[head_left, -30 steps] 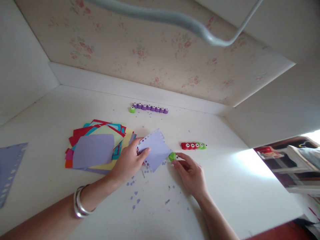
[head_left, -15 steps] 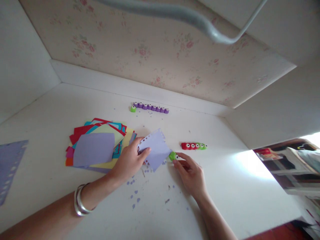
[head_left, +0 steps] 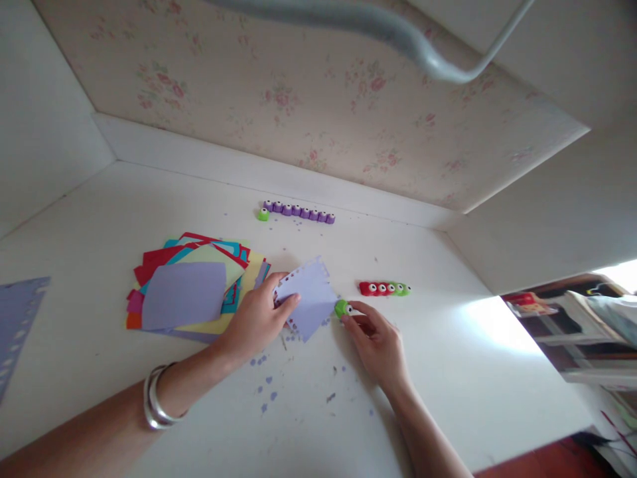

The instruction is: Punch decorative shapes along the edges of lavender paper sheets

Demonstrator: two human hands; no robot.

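My left hand (head_left: 256, 317) pinches the left edge of a small lilac paper square (head_left: 309, 297) with punched holes along its borders, holding it just above the white table (head_left: 99, 219). My right hand (head_left: 377, 340) grips a small green punch (head_left: 342, 308) with its fingertips, set against the paper's right corner. A silver bangle sits on my left wrist.
A fanned stack of coloured papers (head_left: 192, 289) lies left of my left hand. A row of red and green punches (head_left: 384, 289) sits right of the paper; a purple row with one green punch (head_left: 297, 212) lies near the back wall. Lilac punched scraps (head_left: 266, 388) dot the table. A punched lilac sheet (head_left: 17, 318) lies far left.
Both hands keep their hold on the paper and the green punch. The view has shifted slightly; nothing else has moved.
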